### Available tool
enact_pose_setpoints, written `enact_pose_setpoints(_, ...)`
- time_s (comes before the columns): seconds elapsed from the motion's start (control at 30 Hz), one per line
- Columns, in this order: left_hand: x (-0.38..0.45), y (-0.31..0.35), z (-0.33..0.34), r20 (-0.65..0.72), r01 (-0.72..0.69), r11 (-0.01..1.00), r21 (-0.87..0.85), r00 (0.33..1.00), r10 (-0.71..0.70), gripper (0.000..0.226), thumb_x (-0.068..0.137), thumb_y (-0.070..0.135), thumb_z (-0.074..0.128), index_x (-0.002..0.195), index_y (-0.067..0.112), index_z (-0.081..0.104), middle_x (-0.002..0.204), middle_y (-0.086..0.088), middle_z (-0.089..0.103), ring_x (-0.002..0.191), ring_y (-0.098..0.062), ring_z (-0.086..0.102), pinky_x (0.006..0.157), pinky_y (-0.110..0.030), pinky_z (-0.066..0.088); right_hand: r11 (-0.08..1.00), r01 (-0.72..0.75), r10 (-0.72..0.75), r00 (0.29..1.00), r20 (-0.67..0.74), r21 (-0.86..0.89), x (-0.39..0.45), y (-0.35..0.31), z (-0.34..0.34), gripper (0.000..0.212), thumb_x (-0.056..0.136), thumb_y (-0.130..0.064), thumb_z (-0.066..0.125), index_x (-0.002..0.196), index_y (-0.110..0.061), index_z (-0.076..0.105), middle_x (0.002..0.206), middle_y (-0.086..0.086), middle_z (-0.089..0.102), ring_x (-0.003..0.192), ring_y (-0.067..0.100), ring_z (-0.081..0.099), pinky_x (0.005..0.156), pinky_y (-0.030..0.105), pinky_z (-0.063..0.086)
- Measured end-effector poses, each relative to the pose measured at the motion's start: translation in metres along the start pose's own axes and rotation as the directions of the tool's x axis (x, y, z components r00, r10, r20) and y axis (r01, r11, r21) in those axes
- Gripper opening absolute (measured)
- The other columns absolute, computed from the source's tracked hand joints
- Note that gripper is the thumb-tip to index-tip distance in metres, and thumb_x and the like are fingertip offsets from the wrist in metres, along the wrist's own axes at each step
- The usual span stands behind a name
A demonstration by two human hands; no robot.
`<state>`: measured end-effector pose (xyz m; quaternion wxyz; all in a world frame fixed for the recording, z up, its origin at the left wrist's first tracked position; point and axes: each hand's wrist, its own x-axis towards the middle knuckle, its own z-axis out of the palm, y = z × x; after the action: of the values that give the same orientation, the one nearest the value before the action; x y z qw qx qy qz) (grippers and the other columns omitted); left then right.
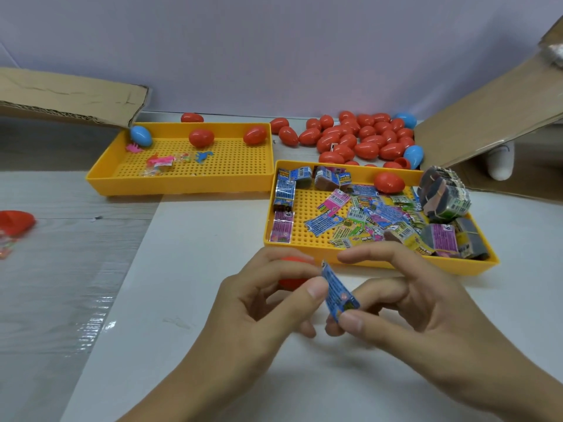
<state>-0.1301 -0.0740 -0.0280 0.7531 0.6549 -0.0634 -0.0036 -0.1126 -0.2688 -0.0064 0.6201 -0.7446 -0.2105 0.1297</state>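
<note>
A: Well, far over on your left a half egg [13, 222] lies on the table [182, 300], red and blurry at the edge. What is behind it?

B: A cardboard flap [70, 92]. Next to it is your left tray [182, 185]. It has a blue egg [141, 136] in the back corner, two red ones [201, 137] along the back wall and some little toys [164, 162] on the holes.

A: Now your hands. What is your left hand [259, 303] doing?

B: Your fingers curl round a red egg [294, 283], and your thumb presses on a blue slip [338, 295].

A: And your right hand [411, 300]?

B: It pinches the same slip from the other side, with the thumb at the bottom end. Your pointer finger sticks out above it. So the slip stands on its edge between your two hands, up off the table, just in front of the right tray [269, 208].

A: What is in that tray?

B: Lots of loose slips [374, 217] in many colors, one more egg [389, 182] at the back, and fat bundles [443, 194] on the right side.

A: And behind it?

B: A heap [359, 138] of eggs on the table. Most are red and a few are blue. Far on your right is an open box [487, 117], and its flap leans over the tray's corner.
</note>
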Motion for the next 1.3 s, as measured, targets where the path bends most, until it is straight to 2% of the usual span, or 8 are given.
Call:
enact_pose_setpoints(0.23,-0.001,-0.003,-0.003,0.005,0.019,0.999,-0.038,1.0,-0.019,0.025,0.076,0.033,0.069,0.076,0.009,0.077,0.11,-0.003,0.066,0.085,-0.022,0.069,0.066,-0.033,0.056,0.996,0.061,-0.058,0.997,0.047,-0.066,-0.002,0.0,-0.001,0.054,0.077,-0.039,0.077,0.125,-0.047,0.054,0.078,0.002,0.075,0.077,0.015,0.067,0.071,0.036,0.049)
enact_pose_setpoints(0.37,0.002,-0.001,-0.004,0.062,0.094,0.991,-0.093,0.994,-0.089,0.027,0.078,0.035,0.065,0.075,0.01,0.074,0.108,0.001,0.067,0.084,-0.03,0.067,0.072,-0.035,0.057,0.893,0.253,-0.223,0.967,0.123,-0.371,-0.003,-0.001,-0.006,0.069,0.08,-0.026,0.077,0.14,-0.046,0.047,0.067,-0.013,0.059,0.067,0.011,0.06,0.063,0.02,0.041)
enact_pose_setpoints(0.53,-0.001,0.001,-0.004,0.164,0.1,0.995,-0.022,0.982,-0.095,0.03,0.083,0.037,0.059,0.083,0.012,0.075,0.117,0.001,0.064,0.095,-0.035,0.063,0.074,-0.036,0.055,0.777,0.399,-0.39,0.912,0.124,-0.487,0.0,-0.001,-0.007,0.043,0.085,-0.023,0.068,0.126,-0.036,0.065,0.068,-0.011,0.044,0.061,0.001,0.043,0.059,0.01,0.034)
enact_pose_setpoints(0.67,-0.001,0.001,-0.004,0.172,0.096,0.995,0.036,0.98,-0.101,0.041,0.083,0.04,0.058,0.087,0.002,0.074,0.115,0.003,0.065,0.098,-0.016,0.065,0.073,-0.03,0.054,0.793,0.395,-0.443,0.897,0.007,-0.464,-0.001,0.0,-0.004,0.021,0.083,-0.024,0.073,0.104,-0.027,0.076,0.061,-0.008,0.046,0.055,0.0,0.04,0.054,0.011,0.03)
enact_pose_setpoints(0.8,0.0,-0.002,-0.003,0.097,0.059,0.998,-0.001,0.994,-0.059,0.035,0.081,0.039,0.061,0.089,0.01,0.079,0.114,-0.001,0.064,0.084,-0.016,0.065,0.07,-0.029,0.051,0.915,0.276,-0.317,0.943,-0.101,-0.294,-0.003,-0.002,-0.002,0.007,0.083,-0.041,0.069,0.085,-0.036,0.074,0.056,-0.007,0.044,0.049,0.009,0.039,0.047,0.019,0.03)
enact_pose_setpoints(0.93,0.0,-0.004,-0.004,0.055,0.031,0.999,-0.017,0.998,-0.03,0.031,0.078,0.037,0.063,0.096,0.019,0.08,0.117,0.002,0.063,0.089,-0.02,0.067,0.072,-0.029,0.053,0.996,0.068,-0.067,0.998,0.018,-0.066,-0.002,-0.001,-0.006,0.028,0.08,-0.056,0.068,0.081,-0.03,0.075,0.056,0.001,0.043,0.053,0.007,0.038,0.047,0.022,0.03)
enact_pose_setpoints(1.13,-0.002,0.002,-0.004,0.214,-0.013,0.989,0.148,0.977,-0.019,0.035,0.085,0.038,0.055,0.11,0.028,0.077,0.125,0.012,0.057,0.121,-0.011,0.057,0.091,-0.019,0.05,0.966,-0.219,0.17,0.939,0.3,0.138,0.003,-0.001,-0.006,0.028,0.083,-0.05,0.067,0.079,-0.023,0.072,0.055,-0.012,0.039,0.049,0.006,0.03,0.048,0.016,0.028)
enact_pose_setpoints(1.3,-0.004,0.006,-0.002,0.222,-0.017,0.988,0.151,0.975,-0.017,0.029,0.083,0.038,0.062,0.105,0.029,0.078,0.12,0.012,0.058,0.101,-0.018,0.065,0.08,-0.017,0.051,0.939,-0.287,0.204,0.909,0.363,0.19,0.006,-0.006,-0.007,0.018,0.087,-0.047,0.063,0.086,-0.036,0.076,0.055,-0.018,0.034,0.048,0.003,0.027,0.048,0.014,0.026)
